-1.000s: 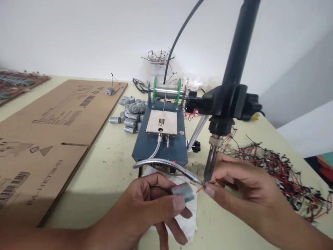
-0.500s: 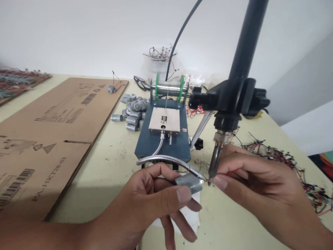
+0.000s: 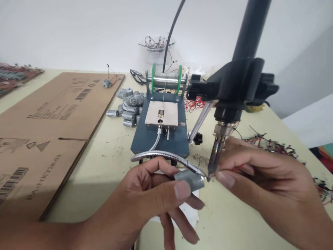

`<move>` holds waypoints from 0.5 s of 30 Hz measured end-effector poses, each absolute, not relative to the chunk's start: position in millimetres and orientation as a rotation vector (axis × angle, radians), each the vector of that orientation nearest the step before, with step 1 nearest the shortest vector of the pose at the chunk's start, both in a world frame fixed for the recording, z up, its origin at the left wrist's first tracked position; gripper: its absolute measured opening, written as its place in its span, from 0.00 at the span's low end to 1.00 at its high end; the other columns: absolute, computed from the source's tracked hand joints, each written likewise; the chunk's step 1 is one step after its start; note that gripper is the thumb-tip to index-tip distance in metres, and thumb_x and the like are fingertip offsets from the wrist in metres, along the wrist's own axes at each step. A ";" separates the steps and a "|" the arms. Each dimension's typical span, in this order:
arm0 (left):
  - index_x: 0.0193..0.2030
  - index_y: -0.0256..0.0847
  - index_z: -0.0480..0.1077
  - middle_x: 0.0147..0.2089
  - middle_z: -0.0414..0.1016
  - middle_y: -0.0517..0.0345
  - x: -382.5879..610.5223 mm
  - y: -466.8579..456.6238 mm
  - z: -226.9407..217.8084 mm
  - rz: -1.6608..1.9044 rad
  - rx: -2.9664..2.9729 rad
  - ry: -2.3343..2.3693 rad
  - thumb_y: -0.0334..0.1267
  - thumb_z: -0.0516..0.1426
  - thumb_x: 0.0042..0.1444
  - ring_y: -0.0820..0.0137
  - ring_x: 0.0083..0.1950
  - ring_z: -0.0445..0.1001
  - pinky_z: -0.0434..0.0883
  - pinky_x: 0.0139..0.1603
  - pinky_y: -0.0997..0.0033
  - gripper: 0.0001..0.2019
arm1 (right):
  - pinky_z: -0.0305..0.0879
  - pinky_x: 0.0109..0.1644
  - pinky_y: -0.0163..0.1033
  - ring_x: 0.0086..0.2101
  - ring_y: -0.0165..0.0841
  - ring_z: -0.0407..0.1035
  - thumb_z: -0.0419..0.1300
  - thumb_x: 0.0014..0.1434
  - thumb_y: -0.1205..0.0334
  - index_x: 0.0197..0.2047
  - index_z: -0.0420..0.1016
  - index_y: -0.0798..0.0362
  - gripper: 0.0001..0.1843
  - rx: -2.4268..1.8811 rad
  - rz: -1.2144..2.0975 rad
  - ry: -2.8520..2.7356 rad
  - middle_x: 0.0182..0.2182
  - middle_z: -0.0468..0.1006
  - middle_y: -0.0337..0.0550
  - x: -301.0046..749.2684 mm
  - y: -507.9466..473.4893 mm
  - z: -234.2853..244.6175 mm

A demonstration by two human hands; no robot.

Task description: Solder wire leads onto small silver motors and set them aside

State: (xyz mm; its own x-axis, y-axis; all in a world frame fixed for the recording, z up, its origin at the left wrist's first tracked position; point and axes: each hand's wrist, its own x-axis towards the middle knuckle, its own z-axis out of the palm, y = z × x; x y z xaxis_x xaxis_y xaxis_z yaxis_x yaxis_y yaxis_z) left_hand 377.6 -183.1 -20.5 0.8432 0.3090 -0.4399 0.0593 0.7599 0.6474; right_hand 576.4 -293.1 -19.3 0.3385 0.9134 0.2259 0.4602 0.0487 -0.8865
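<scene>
Between thumb and fingers, my left hand grips a small grey cylindrical motor, its terminal end facing right. My right hand pinches a thin red wire just right of the soldering iron. The iron is clamped in a black stand and points down, its dark tip at the motor's right end. A flexible metal solder guide tube arches over the motor and ends beside the tip. Whether the wire end touches the terminal is too small to tell.
Behind my hands stands a blue solder feeder with a green-rimmed solder spool. Grey motors are heaped left of it, beside flat cardboard. Red and black wires lie at right; a tub of wires stands behind.
The view has shifted slightly, so the background sits a little higher and further left. The motor's terminal end is now closer to the iron tip; both hands keep their holds.
</scene>
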 end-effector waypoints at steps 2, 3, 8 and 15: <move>0.36 0.38 0.71 0.37 0.86 0.53 377.2 -183.6 -21.9 0.146 0.697 0.580 0.42 0.68 0.61 0.73 0.26 0.83 0.74 0.20 0.85 0.13 | 0.61 0.24 0.35 0.25 0.31 0.68 0.69 0.63 0.56 0.32 0.82 0.41 0.07 -1.577 0.565 -1.290 0.24 0.76 0.36 576.7 -292.5 -19.5; 0.36 0.38 0.71 0.37 0.86 0.53 376.8 -183.7 -22.6 0.143 0.692 0.594 0.42 0.68 0.62 0.73 0.26 0.83 0.74 0.20 0.85 0.12 | 0.61 0.24 0.35 0.25 0.31 0.68 0.69 0.63 0.57 0.31 0.82 0.42 0.07 -1.585 0.565 -1.294 0.23 0.76 0.36 576.7 -292.1 -19.1; 0.38 0.38 0.71 0.35 0.86 0.55 375.8 -182.6 -24.0 0.144 0.721 0.587 0.41 0.68 0.62 0.72 0.26 0.83 0.74 0.19 0.85 0.11 | 0.60 0.24 0.35 0.23 0.30 0.66 0.69 0.63 0.56 0.30 0.81 0.44 0.09 -1.613 0.554 -1.298 0.22 0.73 0.35 575.3 -291.3 -16.5; 0.37 0.38 0.70 0.34 0.86 0.56 373.9 -185.3 -20.2 0.142 0.707 0.606 0.40 0.68 0.61 0.73 0.26 0.82 0.74 0.20 0.85 0.12 | 0.58 0.25 0.35 0.25 0.30 0.65 0.71 0.61 0.57 0.31 0.81 0.43 0.07 -1.611 0.559 -1.291 0.23 0.74 0.35 576.1 -292.6 -18.8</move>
